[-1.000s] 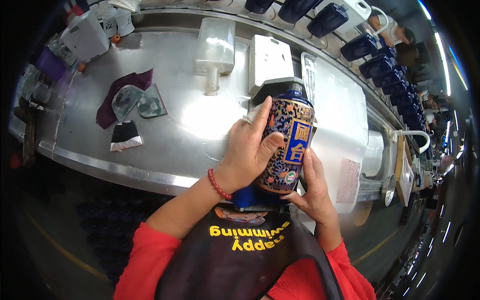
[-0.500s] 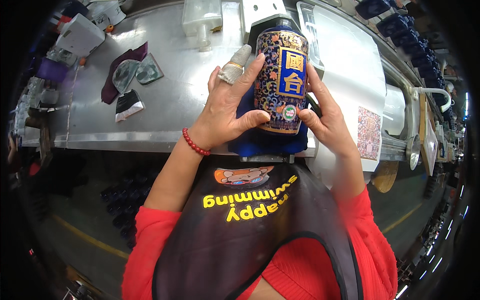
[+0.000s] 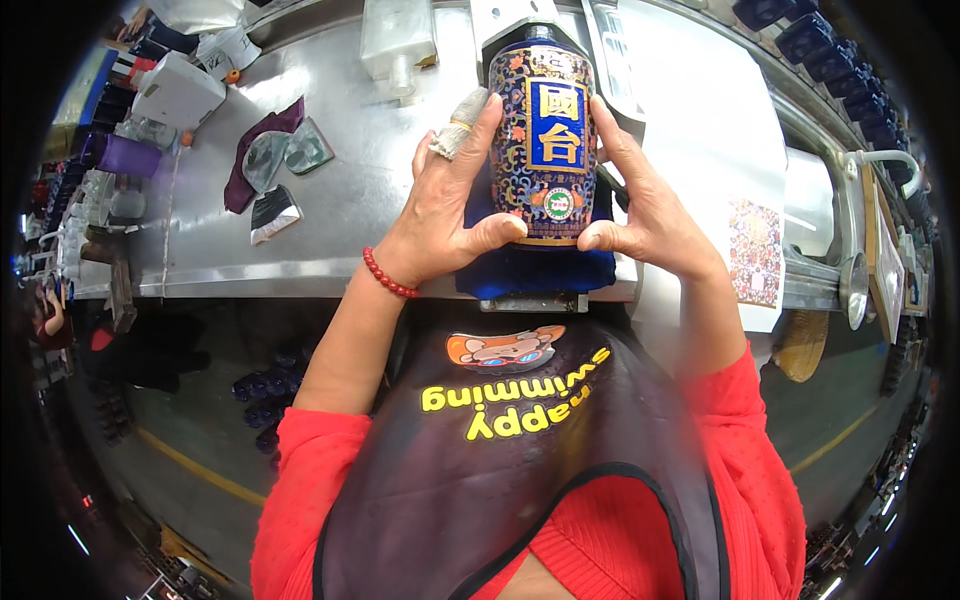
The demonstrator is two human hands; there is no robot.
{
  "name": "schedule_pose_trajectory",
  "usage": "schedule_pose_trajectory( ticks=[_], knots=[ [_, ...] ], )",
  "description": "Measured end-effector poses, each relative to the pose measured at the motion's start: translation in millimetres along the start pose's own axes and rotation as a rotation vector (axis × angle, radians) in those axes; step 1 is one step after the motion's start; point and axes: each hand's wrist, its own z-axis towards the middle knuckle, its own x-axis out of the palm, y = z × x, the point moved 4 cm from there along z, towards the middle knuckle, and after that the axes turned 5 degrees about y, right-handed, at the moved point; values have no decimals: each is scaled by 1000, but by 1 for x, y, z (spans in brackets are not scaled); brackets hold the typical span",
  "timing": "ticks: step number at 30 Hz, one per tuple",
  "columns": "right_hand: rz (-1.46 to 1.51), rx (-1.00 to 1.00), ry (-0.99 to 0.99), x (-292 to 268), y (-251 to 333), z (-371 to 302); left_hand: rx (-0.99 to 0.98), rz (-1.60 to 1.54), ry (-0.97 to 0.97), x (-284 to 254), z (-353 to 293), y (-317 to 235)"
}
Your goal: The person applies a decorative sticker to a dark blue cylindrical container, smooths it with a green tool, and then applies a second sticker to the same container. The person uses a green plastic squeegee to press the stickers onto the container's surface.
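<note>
A dark blue bottle (image 3: 508,130), wrapped in a flowered label with a blue and gold panel, lies with its neck pointing away from me. My left hand (image 3: 445,210) holds its left side, the thumb at the lower front edge. A grey cloth sleeve (image 3: 463,120), fastened with a band, covers one finger of that hand. On the opposite side my right hand (image 3: 655,215) presses its fingers along the label, with the thumb at the lower right corner. Under the bottle is a dark blue cloth-like pad (image 3: 540,274). The undersides of some fingers are hidden.
At left on the metal table (image 3: 350,220) lie a purple cloth (image 3: 245,165) and sponge-like pads (image 3: 308,148). A clear empty bottle (image 3: 395,45) lies at the back. White sheeting (image 3: 690,130) at right carries a flowered label sheet (image 3: 755,250). Several blue bottles (image 3: 845,65) stand far right.
The bottle has shifted slightly left and away, with both hands on it. My right thumb has moved from the label's front toward its lower corner. The head view has turned a little.
</note>
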Motion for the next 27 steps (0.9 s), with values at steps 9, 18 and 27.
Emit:
schedule_pose_trajectory(
  ticks=[9, 18, 27],
  knots=[
    [-22, -57, 40, 1, -11, 1, -19, -9, 47, -3, 0, -2],
    [-314, -123, -241, -43, 40, -5, -66, 73, 53, -8, -2, -13],
    [-961, -216, -266, -67, 105, 109, -130, 450, -62, 8, -10, -70]
  ],
)
